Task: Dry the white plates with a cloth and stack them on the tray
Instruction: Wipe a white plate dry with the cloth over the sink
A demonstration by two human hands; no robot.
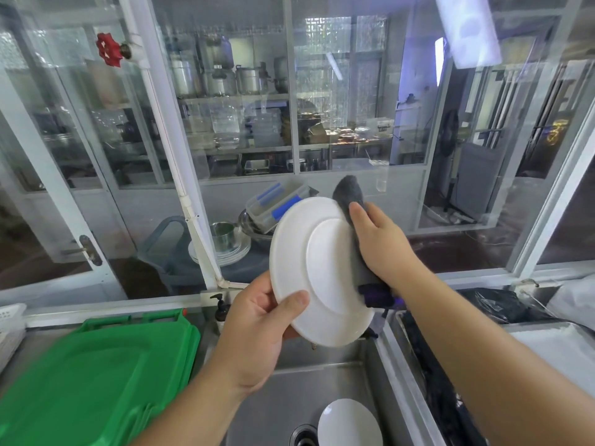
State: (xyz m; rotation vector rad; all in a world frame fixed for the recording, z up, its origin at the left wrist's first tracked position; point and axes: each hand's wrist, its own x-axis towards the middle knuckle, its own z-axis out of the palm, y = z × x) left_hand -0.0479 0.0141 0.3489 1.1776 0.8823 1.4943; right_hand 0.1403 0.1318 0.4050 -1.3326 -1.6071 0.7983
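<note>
above the steel sink (325,375), held tilted with its underside and raised foot ring toward the camera, a plain white plate (317,268), glossy and unmarked. left hand (257,329) grips its lower left rim, thumb curled over the underside, fingers hidden behind. right hand (383,246) presses a dark grey cloth (349,196) against the plate's right edge, fingers fairly straight over the cloth; one end of the cloth stands up above the fingertips, and a purple part hangs below the wrist. second white plate (349,423) lies in the sink basin beside the drain (302,437). no readable writing shows on any item. stacked green trays (96,375) lie on the counter to the left, their edge just beside the sink. soap pump bottle (221,312) stands at the sink's back rim. glass partition (354,91) closes off the far side just behind the raised plate; a red valve handle (109,49) sits at upper left.
</note>
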